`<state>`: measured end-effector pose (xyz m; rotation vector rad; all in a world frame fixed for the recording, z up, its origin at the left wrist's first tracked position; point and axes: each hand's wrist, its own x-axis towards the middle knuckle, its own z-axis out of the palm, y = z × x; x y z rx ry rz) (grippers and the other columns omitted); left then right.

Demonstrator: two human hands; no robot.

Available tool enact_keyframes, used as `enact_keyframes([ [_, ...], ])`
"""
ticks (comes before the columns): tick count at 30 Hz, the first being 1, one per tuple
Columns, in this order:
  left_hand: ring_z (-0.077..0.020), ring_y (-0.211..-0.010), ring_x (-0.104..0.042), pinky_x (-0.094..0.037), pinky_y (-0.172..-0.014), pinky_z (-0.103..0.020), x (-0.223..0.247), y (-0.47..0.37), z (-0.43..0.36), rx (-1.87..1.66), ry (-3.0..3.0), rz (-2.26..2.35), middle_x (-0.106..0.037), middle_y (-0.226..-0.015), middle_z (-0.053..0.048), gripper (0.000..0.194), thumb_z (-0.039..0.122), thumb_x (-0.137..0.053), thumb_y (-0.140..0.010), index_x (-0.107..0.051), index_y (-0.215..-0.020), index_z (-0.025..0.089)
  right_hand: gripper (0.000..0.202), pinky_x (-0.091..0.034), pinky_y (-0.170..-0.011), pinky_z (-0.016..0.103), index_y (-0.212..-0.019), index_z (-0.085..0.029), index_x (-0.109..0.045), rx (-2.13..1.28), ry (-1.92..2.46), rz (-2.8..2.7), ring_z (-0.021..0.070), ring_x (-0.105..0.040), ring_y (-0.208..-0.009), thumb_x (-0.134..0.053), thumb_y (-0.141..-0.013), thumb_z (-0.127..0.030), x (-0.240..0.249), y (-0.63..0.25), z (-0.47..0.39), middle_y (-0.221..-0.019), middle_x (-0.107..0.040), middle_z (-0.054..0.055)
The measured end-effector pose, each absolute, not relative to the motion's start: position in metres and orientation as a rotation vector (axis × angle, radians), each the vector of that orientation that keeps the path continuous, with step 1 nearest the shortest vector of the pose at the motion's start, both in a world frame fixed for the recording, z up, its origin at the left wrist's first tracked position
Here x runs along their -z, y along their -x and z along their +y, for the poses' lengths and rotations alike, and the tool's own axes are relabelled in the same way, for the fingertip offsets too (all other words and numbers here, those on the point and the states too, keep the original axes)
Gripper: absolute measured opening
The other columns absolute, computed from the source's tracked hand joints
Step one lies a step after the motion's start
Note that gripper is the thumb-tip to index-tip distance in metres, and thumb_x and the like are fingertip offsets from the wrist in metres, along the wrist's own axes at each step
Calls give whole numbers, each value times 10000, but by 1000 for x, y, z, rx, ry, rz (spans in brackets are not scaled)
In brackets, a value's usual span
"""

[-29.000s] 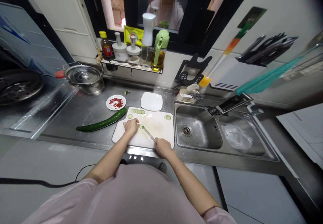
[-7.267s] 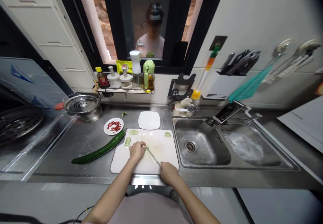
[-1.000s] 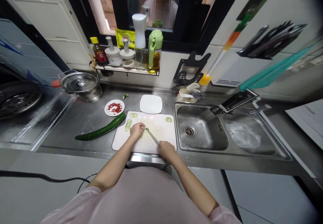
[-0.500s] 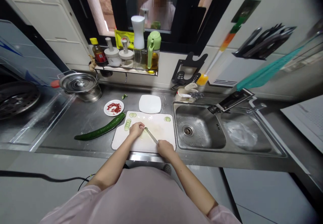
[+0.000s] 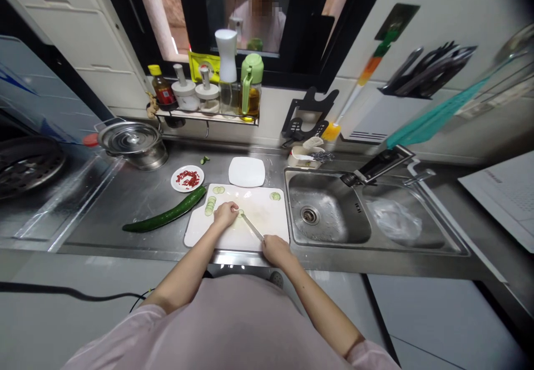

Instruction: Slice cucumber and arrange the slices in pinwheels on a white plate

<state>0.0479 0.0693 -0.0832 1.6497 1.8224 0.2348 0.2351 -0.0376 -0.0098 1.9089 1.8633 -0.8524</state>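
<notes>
On the white cutting board (image 5: 265, 236), my right hand (image 5: 276, 250) grips the handle of a knife (image 5: 252, 227), its blade slanting up and left. My left hand (image 5: 226, 215) is closed, thumb and fingers pinching at a small pale-green cucumber slice (image 5: 241, 212) beside the knife tip. The fingers partly hide the slice. Overlapping cucumber slices (image 5: 210, 206) lie in a row left of that hand, with more slices (image 5: 218, 190) above and a small group (image 5: 275, 196) at the board's upper right. A whole cucumber (image 5: 167, 217) rests left of the board, its end by the board's edge.
Behind the board are a plate of chopped red pieces (image 5: 187, 178), a white square dish (image 5: 246, 171) and a green scrap (image 5: 204, 160). A lidded pot (image 5: 133, 142) stands at left. The sink (image 5: 329, 208) is at right, below a knife rack (image 5: 390, 108). Bottles line a shelf (image 5: 208, 115).
The knife and my right hand have shifted very slightly right and down. My left hand stays at the same spot, and the whole view has moved a little.
</notes>
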Motion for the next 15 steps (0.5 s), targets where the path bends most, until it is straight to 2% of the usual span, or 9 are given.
enact_keyframes([
  [9, -218, -996, -584, -412, -839, -310, 78, -54, 61, -184, -1770, 1864, -656, -1026, -47, 194, 237, -617, -781, -662, -968, 259, 335, -465, -807, 331, -1101, -137, -668, 840, -1906, 1874, 270, -648, -1040, -400, -926, -233, 14, -242, -47, -1106, -685, 184],
  [15, -170, -887, -608, -414, -789, -262, 78, -55, 57, -318, -1743, 1792, -699, -916, -15, 133, 158, -582, -779, -651, -870, 229, 325, -450, -803, 310, -1077, -145, -674, 861, -1942, 1876, 258, -646, -1037, -415, -927, -270, 16, -246, -50, -1107, -687, 171],
])
